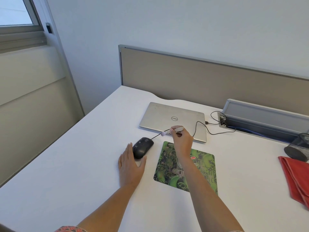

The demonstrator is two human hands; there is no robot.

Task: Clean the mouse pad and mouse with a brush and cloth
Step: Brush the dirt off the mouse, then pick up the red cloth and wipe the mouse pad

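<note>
Near the worktop's middle: a black wired mouse (143, 147) lies on the white worktop (80, 148), just left of the mouse pad (203, 171) and off it, its nose toward the far edge.
Pad: green with printed lettering, flat on the worktop, nearer the front edge than the laptop (172, 118); the right forearm crosses above its left half.
Left hand (131, 166): palm down on the worktop, fingers straight along the mouse's left side, thumb spread round its near end; it touches the mouse without wrapping it.
Right hand (182, 139): raised above the pad's far edge, fingers curled and pinching a brush (173, 130).
Brush tip: pale handle, light tuft pointing left toward the mouse, over the laptop's near edge and clear of the mouse; whether it touches the cable (199, 124) cannot be told.
Beyond the pad: the laptop, silver and closed; the mouse's cable runs across its near right part to a plug at its right side.
Right edge: a red cloth (294, 176), folded, partly cut by the frame, well apart from both hands.
Behind the cloth: a dark mesh holder (299, 148), just beside it.
Far edge: a beige partition (200, 77); at the far right corner, a grey cable tray (260, 121) with its lid up.
</note>
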